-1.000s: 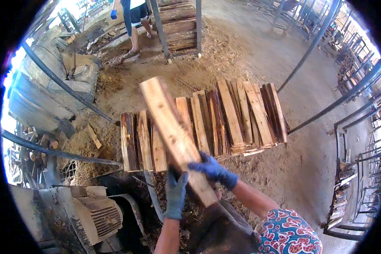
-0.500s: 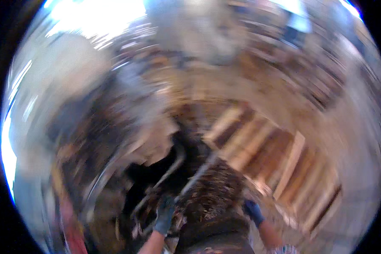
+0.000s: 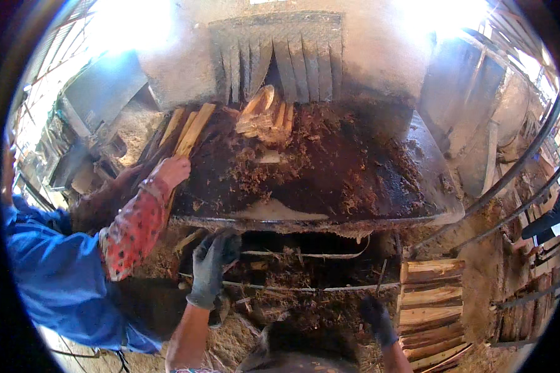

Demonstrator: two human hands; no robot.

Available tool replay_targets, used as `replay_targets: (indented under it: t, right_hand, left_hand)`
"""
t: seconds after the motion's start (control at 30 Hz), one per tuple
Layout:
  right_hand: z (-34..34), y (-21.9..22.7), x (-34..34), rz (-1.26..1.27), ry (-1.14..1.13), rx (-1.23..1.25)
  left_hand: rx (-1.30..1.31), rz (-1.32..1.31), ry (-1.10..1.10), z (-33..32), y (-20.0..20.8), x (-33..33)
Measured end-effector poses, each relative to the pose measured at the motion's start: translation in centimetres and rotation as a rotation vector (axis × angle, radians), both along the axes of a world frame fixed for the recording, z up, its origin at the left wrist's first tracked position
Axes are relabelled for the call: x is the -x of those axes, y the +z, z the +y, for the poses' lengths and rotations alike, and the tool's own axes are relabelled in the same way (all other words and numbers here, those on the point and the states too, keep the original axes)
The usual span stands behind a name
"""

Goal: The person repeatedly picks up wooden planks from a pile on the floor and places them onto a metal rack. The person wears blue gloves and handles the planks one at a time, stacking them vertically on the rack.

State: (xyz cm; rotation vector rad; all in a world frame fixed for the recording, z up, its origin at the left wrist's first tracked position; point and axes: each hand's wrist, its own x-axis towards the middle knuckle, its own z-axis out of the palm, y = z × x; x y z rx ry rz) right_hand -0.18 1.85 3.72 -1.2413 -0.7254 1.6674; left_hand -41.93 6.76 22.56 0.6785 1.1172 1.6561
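Note:
My left hand [image 3: 209, 264], in a grey glove, is raised at the front edge of the dark metal table [image 3: 330, 180]. Its fingers are loosely bent and apart, with nothing visible in them. Lower down on the right, my right hand [image 3: 378, 317], in a dark blue glove, hangs with fingers loosely stretched and holds nothing I can see. Just beside it lies a stack of sawn wood slabs [image 3: 430, 304]. Several short wood pieces [image 3: 264, 118] lie toward the table's far side, among bark shreds and sawdust.
At left, a co-worker in blue has a hand [image 3: 173, 170] at long wood strips [image 3: 194, 132]. Hanging flaps [image 3: 292, 68] cover an opening behind the table. Curved dark bars [image 3: 510, 174] cross the right side. Metal rods [image 3: 311, 288] run below the table edge.
My view has swung round from a blurred scene to face the table and flaps. My left hand has risen to the table edge; the right stays low beside the slabs.

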Motion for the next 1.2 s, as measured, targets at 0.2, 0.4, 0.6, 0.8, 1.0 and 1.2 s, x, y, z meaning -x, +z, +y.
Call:
replay_targets:
  t: [0.2,0.4,0.6,0.8,1.0,1.2]
  right_hand:
    - [6.2,10.6,13.1,-0.079,0.459,-0.142]
    - [4.6,13.0,18.3,0.066,0.545,0.129]
    - [10.0,19.5,16.1,-0.27,0.384,-0.102]
    - [17.6,22.7,20.7,-0.388,0.198,-0.611]
    - [17.8,22.5,21.4,-0.495,0.254,-0.773]
    - [23.7,22.5,22.4,-0.314,0.146,-0.713]
  left_hand:
    - [-0.481,0.462,-0.023,19.1,5.7,6.0]
    - [-0.085,0.914,-0.022,36.0,3.9,9.9]
    - [0.008,0.949,-0.209,33.5,3.2,8.7]
    - [0.043,0.883,-0.265,24.3,6.5,8.6]
    - [-0.038,0.34,0.033,10.7,4.8,13.9]
    - [-0.021,1.241,0.574,10.4,3.1,22.6]
